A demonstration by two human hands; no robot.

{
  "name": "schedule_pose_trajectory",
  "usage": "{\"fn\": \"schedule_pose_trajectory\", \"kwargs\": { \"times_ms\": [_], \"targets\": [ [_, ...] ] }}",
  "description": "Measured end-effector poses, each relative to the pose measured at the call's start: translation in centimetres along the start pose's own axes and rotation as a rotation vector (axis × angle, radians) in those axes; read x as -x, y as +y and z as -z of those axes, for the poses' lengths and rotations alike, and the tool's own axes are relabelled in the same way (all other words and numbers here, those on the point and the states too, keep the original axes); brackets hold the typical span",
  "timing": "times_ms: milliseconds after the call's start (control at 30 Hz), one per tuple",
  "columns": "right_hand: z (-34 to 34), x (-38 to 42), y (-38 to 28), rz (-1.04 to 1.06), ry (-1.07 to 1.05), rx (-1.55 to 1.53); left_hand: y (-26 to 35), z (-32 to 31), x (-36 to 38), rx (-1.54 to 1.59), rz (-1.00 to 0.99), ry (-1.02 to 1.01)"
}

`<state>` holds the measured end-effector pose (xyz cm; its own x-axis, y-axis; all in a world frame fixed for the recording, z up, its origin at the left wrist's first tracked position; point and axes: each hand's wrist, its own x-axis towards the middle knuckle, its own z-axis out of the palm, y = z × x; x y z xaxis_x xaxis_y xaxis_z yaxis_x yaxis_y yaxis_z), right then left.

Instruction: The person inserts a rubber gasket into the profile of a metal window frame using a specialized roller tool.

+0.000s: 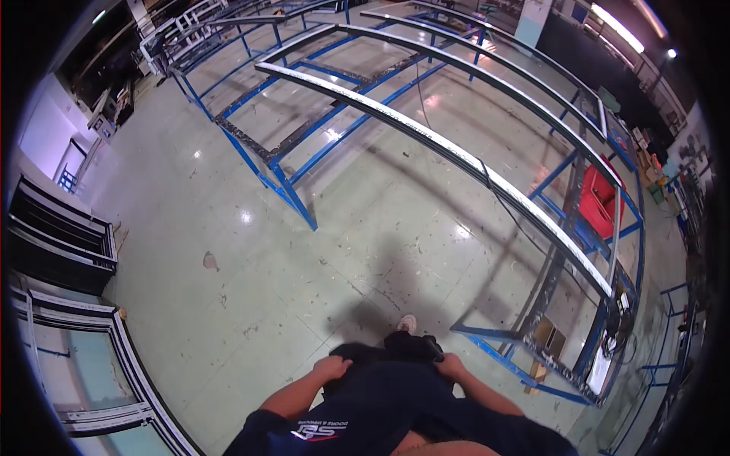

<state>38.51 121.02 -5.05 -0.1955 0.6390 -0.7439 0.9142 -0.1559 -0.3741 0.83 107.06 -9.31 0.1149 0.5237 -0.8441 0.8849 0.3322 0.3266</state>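
Observation:
At my waist, on the left, my left hand (pixel 332 368) is closed against the dark clothing. My right hand (pixel 450 366) is closed at the other hip, against dark cloth. The fingertips of both are hidden, so what they grip, if anything, cannot be made out. Between them hangs my dark navy shirt (pixel 380 391), with a white logo on the chest. One light shoe (pixel 407 324) shows on the floor ahead. Neither hand touches the long white-and-black frame profile (pixel 426 134) lying across the blue metal stand in front of me.
The blue stand's near legs (pixel 300 209) reach the floor ahead. A red object (pixel 599 201) sits inside its right end, with tools and cables (pixel 612 334) nearby. Framed panels (pixel 99 365) lean at the left. Scraps and stains mark the pale green floor (pixel 251 266).

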Motion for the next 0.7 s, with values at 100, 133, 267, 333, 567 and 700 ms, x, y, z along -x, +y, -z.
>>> {"fn": "schedule_pose_trajectory", "kwargs": {
  "times_ms": [100,133,267,333,567,700],
  "targets": [
    [7.4,-4.6,-1.7,-0.063,-0.242,-0.055,2.9,7.3,3.8,0.241,-0.038,0.298],
    [10.1,-5.5,-2.8,0.013,-0.307,-0.046,3.8,9.8,5.1,0.391,-0.103,0.297],
    [17.4,-9.2,-7.1,0.076,-0.49,-0.041,4.9,14.8,5.2,0.595,-0.166,0.172],
    [17.5,-15.0,-8.3,0.02,-0.432,-0.024,5.1,17.8,1.9,0.539,-0.191,0.079],
    [20.1,-32.6,-23.1,0.256,-0.078,0.009,0.6,34.3,-19.3,0.556,-0.311,0.536],
    [18.3,-45.8,-25.0,0.097,-0.193,0.092,-1.4,32.7,-28.1,0.74,-0.358,0.709]
  ]
}}
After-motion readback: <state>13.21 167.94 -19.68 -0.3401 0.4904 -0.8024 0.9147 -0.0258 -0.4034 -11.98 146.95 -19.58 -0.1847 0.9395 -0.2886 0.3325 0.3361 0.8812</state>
